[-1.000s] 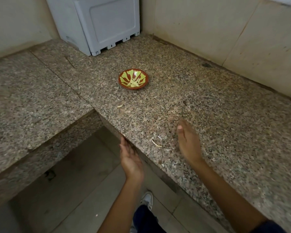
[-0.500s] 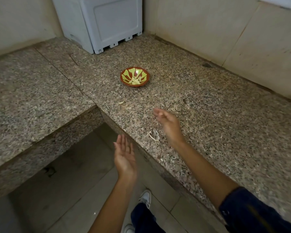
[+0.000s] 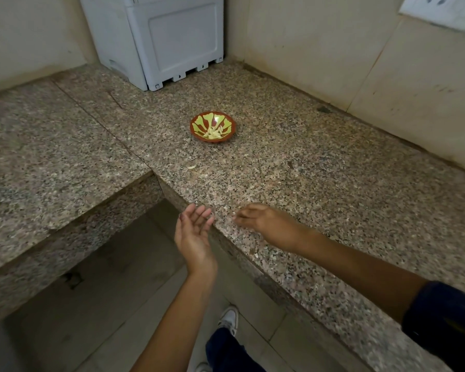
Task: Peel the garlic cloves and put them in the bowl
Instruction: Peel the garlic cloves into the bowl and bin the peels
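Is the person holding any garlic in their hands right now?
No. The left hand is cupped open and empty at the counter edge; the blurred right hand shows nothing in it.

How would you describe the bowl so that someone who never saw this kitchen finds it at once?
Start at the grey plastic appliance standing in the corner of the granite counter. Come forward along the counter toward the person; the small bowl sits alone there. It is the only dish in sight: reddish-brown with a yellow-green leaf pattern inside, holding pale peeled garlic cloves.

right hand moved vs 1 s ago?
Yes. The right hand has swept along the counter toward its front edge, closing on the cupped left hand.
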